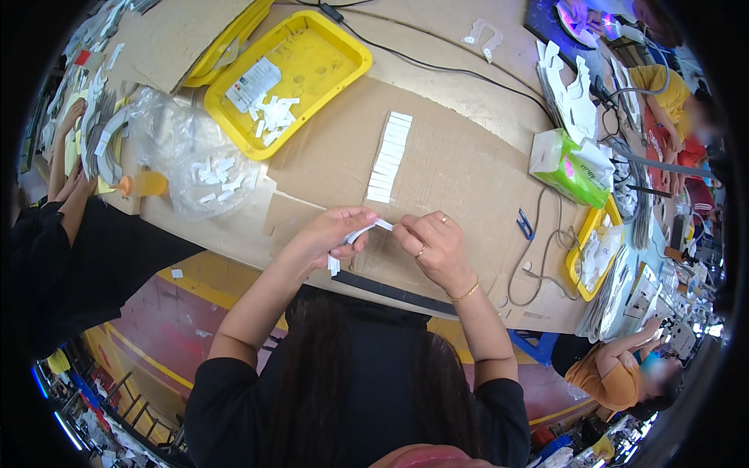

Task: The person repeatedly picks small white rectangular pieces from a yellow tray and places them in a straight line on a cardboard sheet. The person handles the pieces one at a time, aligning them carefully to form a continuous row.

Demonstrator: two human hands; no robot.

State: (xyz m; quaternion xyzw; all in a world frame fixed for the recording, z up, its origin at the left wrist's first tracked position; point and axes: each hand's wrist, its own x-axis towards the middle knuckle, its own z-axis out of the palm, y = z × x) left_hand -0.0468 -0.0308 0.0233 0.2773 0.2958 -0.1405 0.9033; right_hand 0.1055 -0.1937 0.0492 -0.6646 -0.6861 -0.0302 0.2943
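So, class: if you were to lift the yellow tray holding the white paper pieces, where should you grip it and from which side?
Grip the yellow tray by its raised rim at the near corner, coming from the person's side. The rim stands proud of the cardboard; the white pieces lie inside.

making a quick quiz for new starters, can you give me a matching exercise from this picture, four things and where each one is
Things:
1. white strip
2. yellow tray
3. row of white strips
4. green tissue pack

Places:
A. on the cardboard just beyond the hands
B. between the left hand and the right hand
C. far side of the table, holding small white pieces
D. at the right of the table, near the grey cable

Pairs: 1-B, 2-C, 3-A, 4-D
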